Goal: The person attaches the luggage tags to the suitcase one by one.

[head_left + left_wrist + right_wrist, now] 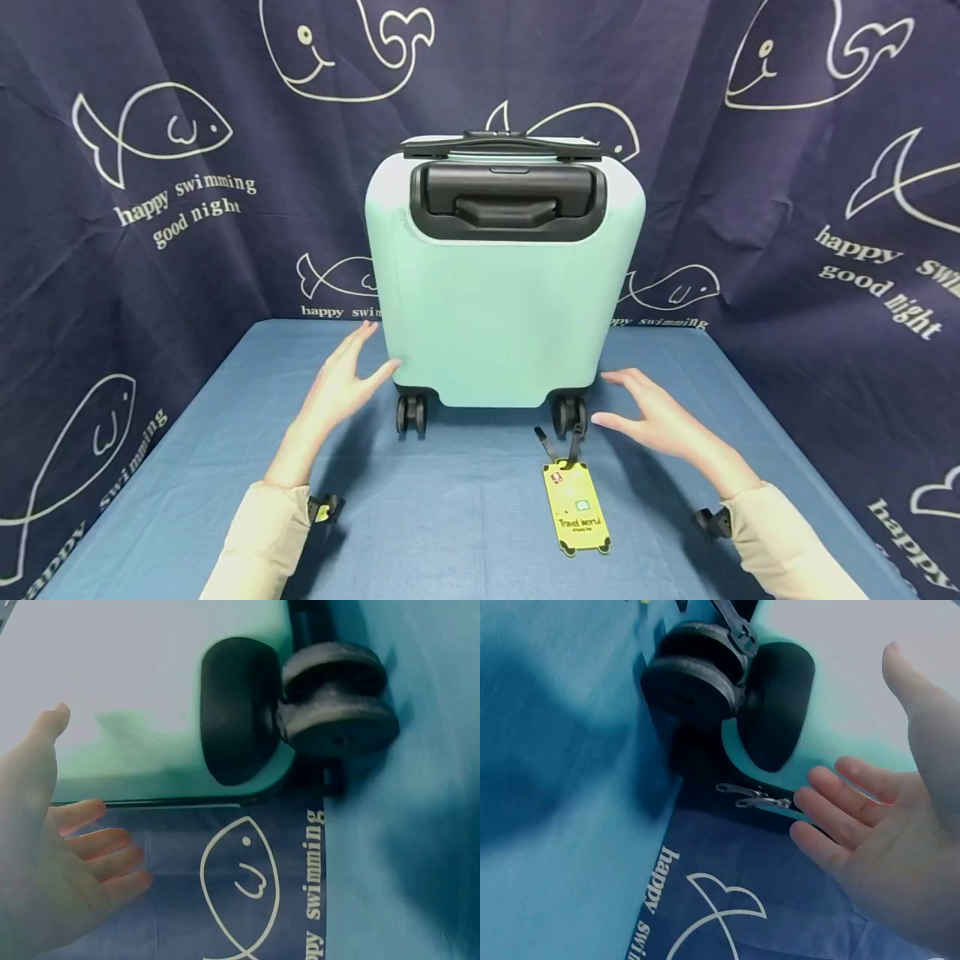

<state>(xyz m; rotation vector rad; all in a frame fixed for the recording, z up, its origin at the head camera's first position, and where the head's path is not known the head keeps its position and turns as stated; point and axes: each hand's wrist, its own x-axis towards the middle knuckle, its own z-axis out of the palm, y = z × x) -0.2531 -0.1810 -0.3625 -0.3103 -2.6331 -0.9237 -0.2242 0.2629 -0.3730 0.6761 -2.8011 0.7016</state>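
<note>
Navy fabric (480, 58) hung across the back and down both sides, lightly creased and printed with white outlines — smiling whales (345, 58), fish (161, 125) — and the words "happy swimming good night" (187, 200). Below it lay a plain blue cloth (465, 517), brightly lit, with soft-edged shadows (660, 492) falling across it.

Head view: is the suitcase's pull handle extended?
No, the pull handle sits down in the black recess near the top of the mint suitcase.
</note>
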